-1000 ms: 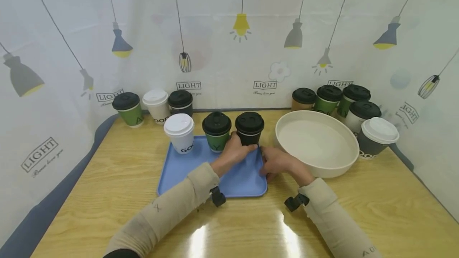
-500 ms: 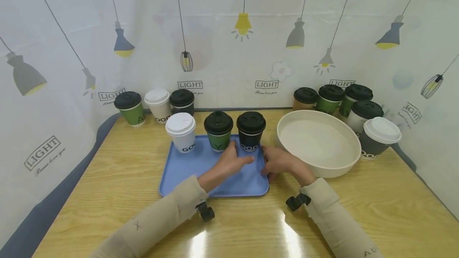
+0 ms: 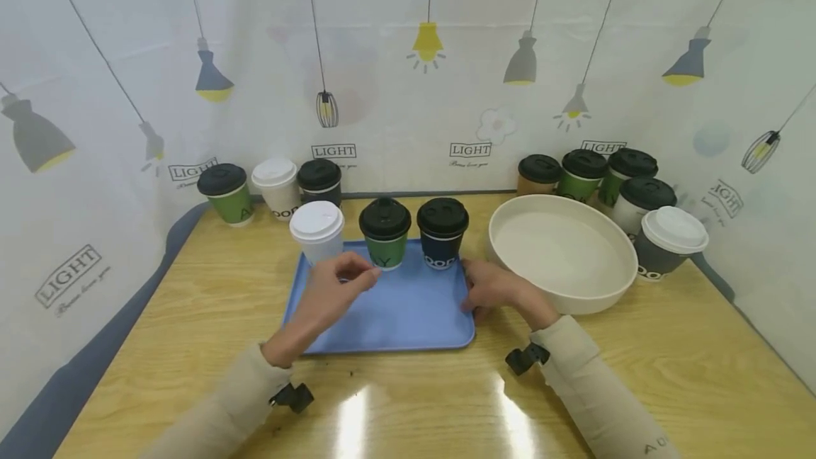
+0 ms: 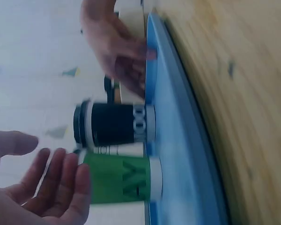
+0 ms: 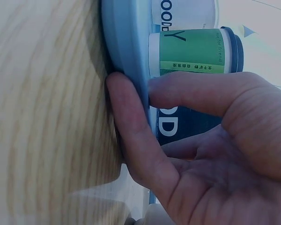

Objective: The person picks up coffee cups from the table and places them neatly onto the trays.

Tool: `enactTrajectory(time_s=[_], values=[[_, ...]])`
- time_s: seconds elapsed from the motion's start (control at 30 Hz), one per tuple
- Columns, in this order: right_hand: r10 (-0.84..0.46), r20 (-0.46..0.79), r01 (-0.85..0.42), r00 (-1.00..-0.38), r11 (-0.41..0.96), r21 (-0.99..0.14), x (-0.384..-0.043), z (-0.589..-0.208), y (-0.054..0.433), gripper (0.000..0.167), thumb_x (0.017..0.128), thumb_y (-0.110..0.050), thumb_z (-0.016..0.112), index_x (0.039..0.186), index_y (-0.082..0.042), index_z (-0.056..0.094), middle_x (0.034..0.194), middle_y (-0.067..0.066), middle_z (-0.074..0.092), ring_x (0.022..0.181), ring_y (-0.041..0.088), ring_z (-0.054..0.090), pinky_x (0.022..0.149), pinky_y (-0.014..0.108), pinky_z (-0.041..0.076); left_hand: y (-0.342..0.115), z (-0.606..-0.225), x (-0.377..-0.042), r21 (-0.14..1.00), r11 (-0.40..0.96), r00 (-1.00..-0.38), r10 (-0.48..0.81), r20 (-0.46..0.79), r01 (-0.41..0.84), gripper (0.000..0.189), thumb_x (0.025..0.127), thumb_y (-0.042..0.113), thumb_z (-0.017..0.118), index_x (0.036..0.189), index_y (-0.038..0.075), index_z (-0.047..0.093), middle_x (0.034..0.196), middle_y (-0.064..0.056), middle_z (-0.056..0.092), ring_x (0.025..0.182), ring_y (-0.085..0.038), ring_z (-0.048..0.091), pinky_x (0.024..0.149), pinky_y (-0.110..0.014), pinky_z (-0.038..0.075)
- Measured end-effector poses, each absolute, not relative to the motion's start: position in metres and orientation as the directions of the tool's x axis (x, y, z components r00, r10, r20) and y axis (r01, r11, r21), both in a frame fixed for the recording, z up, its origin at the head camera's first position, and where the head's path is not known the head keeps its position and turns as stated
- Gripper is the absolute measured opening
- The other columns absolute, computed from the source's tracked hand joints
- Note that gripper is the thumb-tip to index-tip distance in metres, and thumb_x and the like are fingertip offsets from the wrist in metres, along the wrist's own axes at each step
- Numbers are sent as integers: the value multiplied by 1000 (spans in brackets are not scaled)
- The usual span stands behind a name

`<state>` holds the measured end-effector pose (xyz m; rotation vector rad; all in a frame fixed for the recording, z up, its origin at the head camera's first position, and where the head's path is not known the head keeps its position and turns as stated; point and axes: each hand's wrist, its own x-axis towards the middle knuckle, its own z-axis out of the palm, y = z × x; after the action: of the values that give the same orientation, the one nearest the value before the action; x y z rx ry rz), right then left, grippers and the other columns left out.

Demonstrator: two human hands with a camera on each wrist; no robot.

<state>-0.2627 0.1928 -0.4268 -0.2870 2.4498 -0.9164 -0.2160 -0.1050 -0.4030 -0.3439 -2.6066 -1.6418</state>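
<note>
A blue tray lies on the wooden table. Along its far side stand three lidded paper coffee cups: a white cup with a white lid, a green cup with a black lid, and a black cup with a black lid. My right hand pinches the tray's right edge between thumb and fingers, as the right wrist view shows. My left hand is over the tray's left part, fingers loosely bent with nothing in them. In the head view it overlaps the white cup's lower part.
A round cream basin stands right of the tray, close to my right hand. Behind and beside it are several lidded cups, including a dark grey cup with a white lid. Three more cups, one a green cup, stand at the back left.
My left hand has let go of the black cup, leaving it on the tray's far right corner, and moved left and toward the white cup. My right hand has stayed at the tray's edge.
</note>
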Motion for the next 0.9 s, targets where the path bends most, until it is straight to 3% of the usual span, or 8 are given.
enactTrajectory(time_s=[0.2,0.37,0.47,0.57,0.63,0.73,0.8,0.9], values=[[-350,-379,-22,-857,759,-651,-264,-427,195,96,80,-2,77,157,12,21,86,16,65,61,21,73,60,33,63,-155,-402,-229,962,204,-966,-146,212,180,34,101,28,67,92,-4,69,77,0,71,73,-9,70,76,-21,62],[-345,-385,-9,-856,754,-657,-264,-427,194,100,81,-1,76,159,13,16,86,16,65,62,21,73,61,33,64,-203,-408,-254,990,-24,-929,-349,125,142,32,102,27,64,78,7,67,69,5,69,66,-8,70,72,-21,64],[-360,-377,-18,-853,742,-670,-264,-428,191,97,80,0,76,157,13,19,85,16,65,62,22,74,60,33,63,-236,-413,-273,989,-123,-891,-452,24,88,25,101,28,66,84,9,69,70,4,71,66,-8,70,69,-20,63],[-372,-382,-16,-846,734,-679,-264,-429,189,94,80,0,75,156,13,22,85,16,65,63,22,74,60,33,63,-266,-417,-290,998,-50,-853,-519,-60,-40,28,99,39,68,109,14,62,87,12,69,80,-4,67,77,-17,60],[-370,-390,-12,-843,738,-675,-264,-429,189,94,81,-1,76,157,12,22,85,16,66,64,22,74,61,32,63,-281,-420,-300,989,55,-842,-532,-90,-140,51,96,49,69,131,17,51,111,10,66,96,-6,61,87,-21,55],[-363,-393,-8,-845,744,-668,-263,-429,189,96,82,-1,76,158,12,19,84,16,66,64,22,75,61,32,63,-296,-421,-315,953,181,-849,-515,-119,-243,86,91,60,68,155,21,25,146,-1,47,123,-16,51,105,-33,47],[-364,-388,-12,-847,743,-669,-263,-428,190,97,81,-1,76,158,12,19,83,16,66,64,23,74,61,32,63,-303,-421,-324,942,212,-859,-497,-125,-260,101,90,62,69,161,20,11,163,-9,30,139,-25,42,116,-40,42],[-367,-379,-15,-849,735,-678,-262,-428,191,95,81,0,76,158,11,21,83,16,65,62,23,74,60,33,63,-312,-422,-338,933,251,-873,-476,-112,-257,111,89,61,70,163,19,-1,172,-14,12,156,-30,25,129,-45,28]])
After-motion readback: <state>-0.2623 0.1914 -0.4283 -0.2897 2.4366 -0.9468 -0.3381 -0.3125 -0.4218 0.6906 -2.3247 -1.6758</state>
